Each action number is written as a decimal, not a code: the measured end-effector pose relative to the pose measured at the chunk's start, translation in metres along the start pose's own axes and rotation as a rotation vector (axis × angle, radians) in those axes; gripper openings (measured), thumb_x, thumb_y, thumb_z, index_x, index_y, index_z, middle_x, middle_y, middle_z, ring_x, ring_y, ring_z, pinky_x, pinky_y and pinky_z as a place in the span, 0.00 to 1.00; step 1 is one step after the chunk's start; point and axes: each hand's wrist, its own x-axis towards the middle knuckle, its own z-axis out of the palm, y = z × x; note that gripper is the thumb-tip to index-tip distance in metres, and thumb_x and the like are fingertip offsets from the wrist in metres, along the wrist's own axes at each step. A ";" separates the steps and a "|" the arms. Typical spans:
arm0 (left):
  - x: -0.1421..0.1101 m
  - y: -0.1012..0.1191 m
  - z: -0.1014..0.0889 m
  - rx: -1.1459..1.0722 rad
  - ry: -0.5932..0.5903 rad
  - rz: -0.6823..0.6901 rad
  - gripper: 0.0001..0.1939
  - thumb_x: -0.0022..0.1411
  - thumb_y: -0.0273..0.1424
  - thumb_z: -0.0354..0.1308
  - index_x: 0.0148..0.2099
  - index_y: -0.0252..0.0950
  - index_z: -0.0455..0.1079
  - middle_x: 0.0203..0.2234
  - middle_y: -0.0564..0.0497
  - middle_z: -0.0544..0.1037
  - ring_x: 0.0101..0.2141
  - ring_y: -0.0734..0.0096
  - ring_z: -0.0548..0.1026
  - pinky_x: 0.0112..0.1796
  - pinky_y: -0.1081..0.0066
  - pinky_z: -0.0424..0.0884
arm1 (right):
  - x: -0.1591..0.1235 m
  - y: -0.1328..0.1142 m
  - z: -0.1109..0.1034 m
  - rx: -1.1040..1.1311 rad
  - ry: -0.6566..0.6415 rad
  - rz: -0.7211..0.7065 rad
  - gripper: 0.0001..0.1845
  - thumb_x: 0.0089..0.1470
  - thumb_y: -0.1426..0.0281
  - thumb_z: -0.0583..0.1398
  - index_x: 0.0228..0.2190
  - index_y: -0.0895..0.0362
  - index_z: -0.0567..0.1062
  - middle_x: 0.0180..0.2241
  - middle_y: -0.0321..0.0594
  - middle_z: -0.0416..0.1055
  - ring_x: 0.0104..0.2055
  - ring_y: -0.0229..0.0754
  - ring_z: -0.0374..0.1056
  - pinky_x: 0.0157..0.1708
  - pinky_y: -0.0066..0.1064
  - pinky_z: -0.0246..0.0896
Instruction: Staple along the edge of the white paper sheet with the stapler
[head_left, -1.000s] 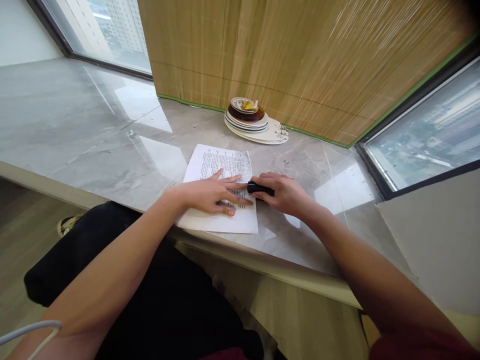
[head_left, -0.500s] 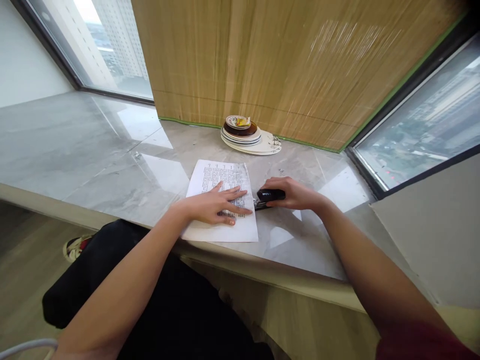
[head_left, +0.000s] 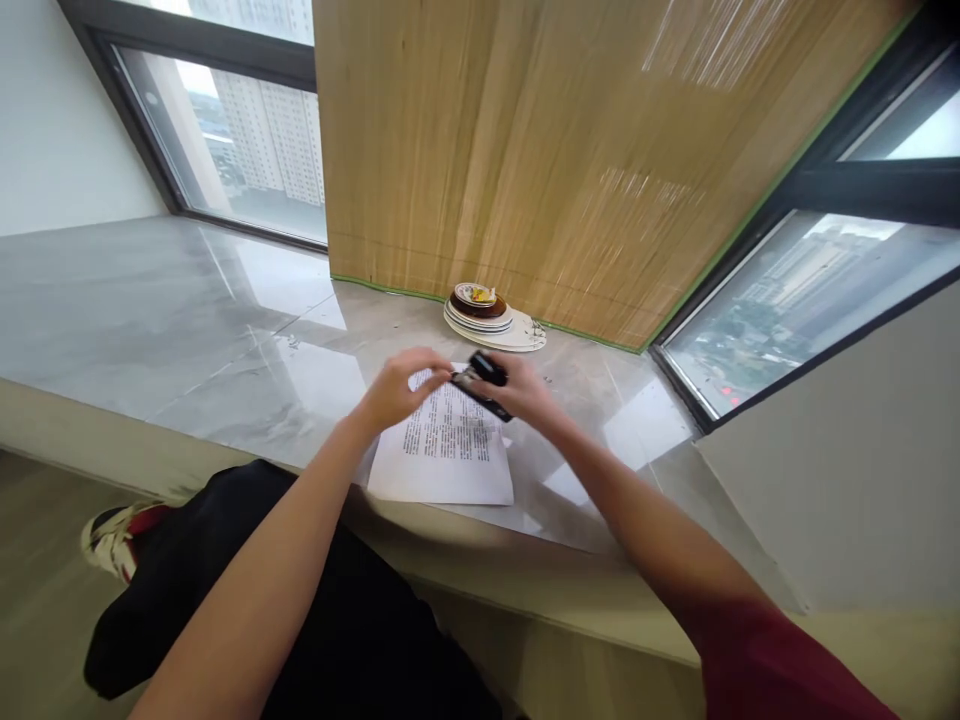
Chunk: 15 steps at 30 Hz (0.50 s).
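A black stapler (head_left: 491, 369) is held up over the paper, its jaws apart and its front end pointing left. My right hand (head_left: 525, 388) is wrapped round its back part. At its front tip, the thumb and fingertips of my left hand (head_left: 405, 382) come together in a pinch; the exact contact is small and partly blurred. Below both hands, the printed paper (head_left: 442, 480) lies on the grey marble-look sill, its near edge close to the sill's front edge. My hands and the stapler cover the paper's far part.
A stack of plates (head_left: 480, 318) with a small yellow item on top stands behind the paper, against a bamboo blind (head_left: 487, 150). Windows flank the blind on both sides. The sill's front edge (head_left: 420, 515) runs just before my legs.
My right hand has raised the stapler from the paper's right edge and moved it left. My left hand has left the paper and closed near the stapler's tip. The view has tilted up.
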 end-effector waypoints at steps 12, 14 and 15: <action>-0.001 -0.034 -0.012 -0.408 0.466 -0.163 0.20 0.71 0.47 0.60 0.34 0.37 0.77 0.30 0.50 0.69 0.23 0.77 0.62 0.21 0.73 0.53 | -0.005 -0.011 0.052 -0.192 -0.062 0.171 0.08 0.57 0.67 0.68 0.37 0.54 0.76 0.39 0.39 0.80 0.40 0.45 0.72 0.38 0.30 0.59; -0.002 -0.033 -0.011 -0.430 0.452 -0.179 0.20 0.70 0.46 0.61 0.33 0.37 0.78 0.31 0.50 0.69 0.23 0.77 0.62 0.21 0.73 0.54 | -0.023 0.004 0.031 -0.218 -0.027 0.218 0.07 0.57 0.67 0.68 0.37 0.54 0.76 0.40 0.39 0.80 0.41 0.45 0.73 0.38 0.30 0.60; -0.002 -0.032 -0.011 -0.434 0.446 -0.187 0.20 0.70 0.46 0.62 0.33 0.36 0.79 0.30 0.50 0.68 0.23 0.78 0.62 0.21 0.73 0.54 | -0.033 0.011 0.020 -0.232 -0.008 0.244 0.07 0.57 0.67 0.67 0.38 0.54 0.76 0.39 0.40 0.80 0.41 0.46 0.73 0.38 0.30 0.60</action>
